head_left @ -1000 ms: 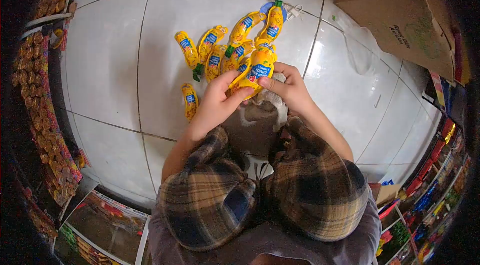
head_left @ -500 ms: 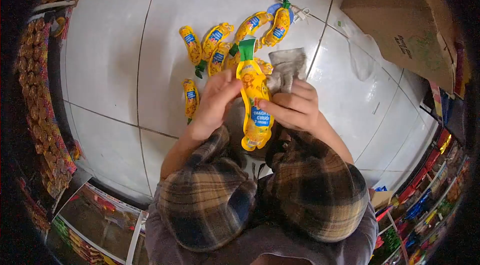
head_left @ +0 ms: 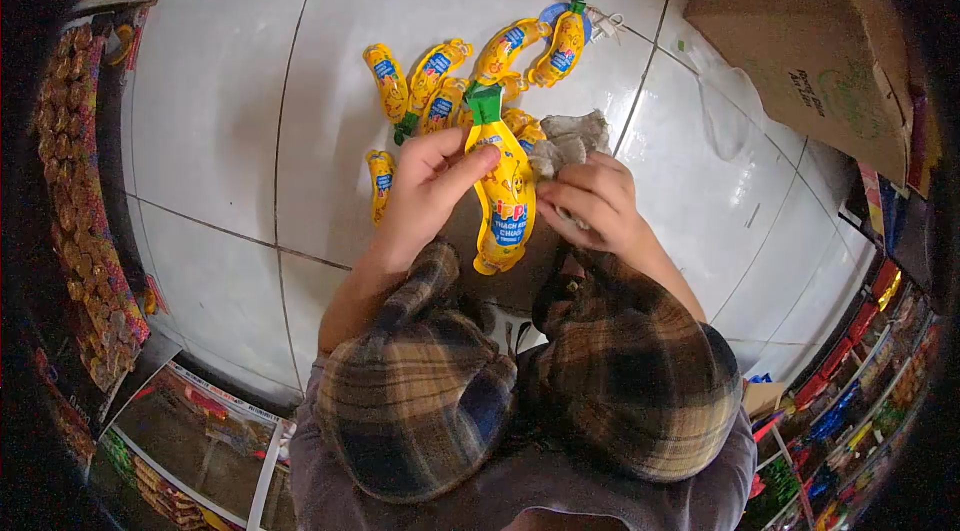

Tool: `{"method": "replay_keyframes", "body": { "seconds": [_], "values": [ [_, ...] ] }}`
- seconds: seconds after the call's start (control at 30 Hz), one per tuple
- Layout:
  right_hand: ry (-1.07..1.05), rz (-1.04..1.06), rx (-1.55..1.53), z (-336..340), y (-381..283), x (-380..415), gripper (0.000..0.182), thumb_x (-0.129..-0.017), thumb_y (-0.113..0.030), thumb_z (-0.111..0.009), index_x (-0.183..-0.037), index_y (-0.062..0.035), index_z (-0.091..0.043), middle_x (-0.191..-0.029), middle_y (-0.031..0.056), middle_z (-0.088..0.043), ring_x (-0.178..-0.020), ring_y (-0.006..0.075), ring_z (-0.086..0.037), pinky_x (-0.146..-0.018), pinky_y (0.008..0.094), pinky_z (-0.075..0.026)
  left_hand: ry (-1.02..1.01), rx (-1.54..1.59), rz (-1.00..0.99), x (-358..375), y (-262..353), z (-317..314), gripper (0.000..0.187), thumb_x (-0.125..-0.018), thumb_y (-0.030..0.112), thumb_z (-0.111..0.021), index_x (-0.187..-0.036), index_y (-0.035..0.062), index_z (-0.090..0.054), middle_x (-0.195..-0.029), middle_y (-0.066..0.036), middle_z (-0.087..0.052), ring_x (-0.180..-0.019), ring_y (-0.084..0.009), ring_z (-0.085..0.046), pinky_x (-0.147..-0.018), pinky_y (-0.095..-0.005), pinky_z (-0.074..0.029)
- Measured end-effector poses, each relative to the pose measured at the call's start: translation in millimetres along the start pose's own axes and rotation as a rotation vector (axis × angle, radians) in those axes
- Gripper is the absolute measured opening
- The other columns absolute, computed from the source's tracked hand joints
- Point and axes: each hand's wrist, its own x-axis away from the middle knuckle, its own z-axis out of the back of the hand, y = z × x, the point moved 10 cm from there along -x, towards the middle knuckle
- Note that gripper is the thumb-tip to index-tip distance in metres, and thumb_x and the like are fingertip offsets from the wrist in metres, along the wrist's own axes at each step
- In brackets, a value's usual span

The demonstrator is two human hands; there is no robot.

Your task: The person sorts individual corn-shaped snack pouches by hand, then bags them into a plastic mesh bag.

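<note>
A yellow banana-shaped jelly packet with a green top and a blue label is held upright in my left hand, its thumb pressed on the front. My right hand grips a crumpled grey cloth just right of the packet, fingers curled round it. Beyond my hands, several matching packets lie on the tiles, among them one at the far end and one leaning left. Another packet lies apart, partly hidden by my left hand.
White floor tiles spread around me. A cardboard box stands at the upper right beside a clear plastic bag. A blue round object lies by the far packets. Shelves of wrapped goods line the left, with more goods at the lower right.
My right hand and the cloth have drawn off the packet's front to its right side. My left thumb has moved onto the packet, which is slightly higher and shows more of its label.
</note>
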Motion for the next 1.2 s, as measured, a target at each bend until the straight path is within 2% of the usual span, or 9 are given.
{"method": "replay_keyframes", "body": {
  "seconds": [0.43, 0.5, 0.63, 0.77, 0.8, 0.97, 1.03, 1.07, 1.2],
  "values": [
    [0.316, -0.338, -0.165, 37.7, 36.3, -3.1, 0.022, -0.058, -0.004, -0.062, -0.077, 0.0009, -0.051, -0.075, 0.0126, -0.051, -0.067, 0.0224, -0.050, -0.057, 0.0284, -0.041, 0.115, -0.017, 0.122, 0.0, -22.7, 3.6, 0.025, -0.082, 0.023, -0.043, -0.082, 0.0000, -0.053, -0.067, -0.001, -0.054, -0.059, -0.0058, -0.050, -0.053, -0.0195, -0.039],
    [0.239, -0.195, -0.017, 27.1, 20.4, -29.7, 0.021, -0.061, -0.004, -0.061, -0.079, 0.0012, -0.052, -0.075, 0.0113, -0.052, -0.067, 0.0216, -0.051, -0.057, 0.0278, -0.042, -0.052, 0.319, 0.364, 5.3, -55.4, -20.6, 0.035, -0.084, 0.034, -0.033, -0.081, 0.0037, -0.050, -0.064, -0.004, -0.054, -0.051, -0.0102, -0.052, -0.047, -0.0218, -0.041],
    [0.032, -0.236, 0.039, -15.0, 26.8, -35.9, 0.019, -0.059, -0.007, -0.060, -0.076, -0.0023, -0.053, -0.074, 0.0098, -0.051, -0.065, 0.0251, -0.050, -0.054, 0.0303, -0.042, -0.033, 0.361, 0.390, 5.1, -72.3, -28.8, 0.043, -0.084, 0.043, -0.026, -0.079, 0.0060, -0.047, -0.061, -0.006, -0.052, -0.046, -0.0152, -0.052, -0.042, -0.0242, -0.041],
    [-0.148, -0.356, 0.056, -39.9, 31.5, -20.9, 0.014, -0.061, -0.010, -0.056, -0.073, -0.0025, -0.053, -0.074, 0.0108, -0.051, -0.066, 0.0255, -0.051, -0.055, 0.0306, -0.043, 0.115, 0.439, 0.252, -8.9, -80.7, -9.0, 0.047, -0.084, 0.043, -0.024, -0.096, 0.0032, -0.047, -0.087, -0.006, -0.053, -0.075, -0.0104, -0.052, -0.063, -0.0227, -0.042],
    [-0.132, -0.281, -0.050, -44.3, 20.2, -17.8, 0.013, -0.061, -0.008, -0.058, -0.072, -0.0016, -0.053, -0.072, 0.0101, -0.051, -0.064, 0.0243, -0.051, -0.054, 0.0303, -0.043, -0.020, 0.514, 0.209, -12.5, -71.7, -20.2, 0.051, -0.084, 0.042, -0.025, -0.111, 0.0012, -0.041, -0.106, -0.007, -0.047, -0.090, -0.0105, -0.046, -0.076, -0.0235, -0.038],
    [-0.179, 0.025, -0.203, -52.6, -33.6, -9.3, 0.012, -0.059, -0.005, -0.061, -0.067, -0.0026, -0.053, -0.067, 0.0082, -0.050, -0.059, 0.0224, -0.050, -0.055, 0.0296, -0.043, 0.058, 0.680, 0.292, -13.4, -62.5, -13.3, 0.051, -0.085, 0.040, -0.026, -0.115, 0.0009, -0.036, -0.112, -0.007, -0.043, -0.098, -0.0135, -0.043, -0.084, -0.0262, -0.034],
    [-0.195, 0.055, -0.114, -45.6, -23.4, -12.3, 0.012, -0.058, -0.004, -0.061, -0.067, -0.0025, -0.053, -0.067, 0.0080, -0.049, -0.059, 0.0219, -0.050, -0.054, 0.0295, -0.042, 0.189, 0.639, 0.248, -14.4, -61.8, -5.6, 0.052, -0.085, 0.040, -0.022, -0.123, 0.0048, -0.025, -0.091, -0.005, -0.053, -0.077, -0.0115, -0.051, -0.062, -0.0234, -0.042],
    [-0.153, -0.041, -0.036, -36.2, -5.5, -19.2, 0.012, -0.059, -0.003, -0.060, -0.068, -0.0017, -0.053, -0.067, 0.0081, -0.050, -0.059, 0.0221, -0.050, -0.055, 0.0293, -0.042, 0.181, 0.455, 0.215, -13.3, -58.4, -6.0, 0.050, -0.084, 0.042, -0.023, -0.116, 0.0054, -0.035, -0.078, -0.004, -0.054, -0.065, -0.0109, -0.053, -0.052, -0.0226, -0.042],
    [-0.017, -0.341, -0.062, 3.0, 49.9, -34.6, 0.011, -0.063, 0.000, -0.058, -0.072, 0.0022, -0.053, -0.069, 0.0099, -0.053, -0.062, 0.0218, -0.052, -0.057, 0.0265, -0.041, -0.032, 0.200, 0.383, 16.1, -51.5, -28.1, 0.042, -0.083, 0.043, -0.028, -0.090, 0.0062, -0.047, -0.069, -0.005, -0.054, -0.053, -0.0145, -0.052, -0.049, -0.0254, -0.043]
  ]
}}
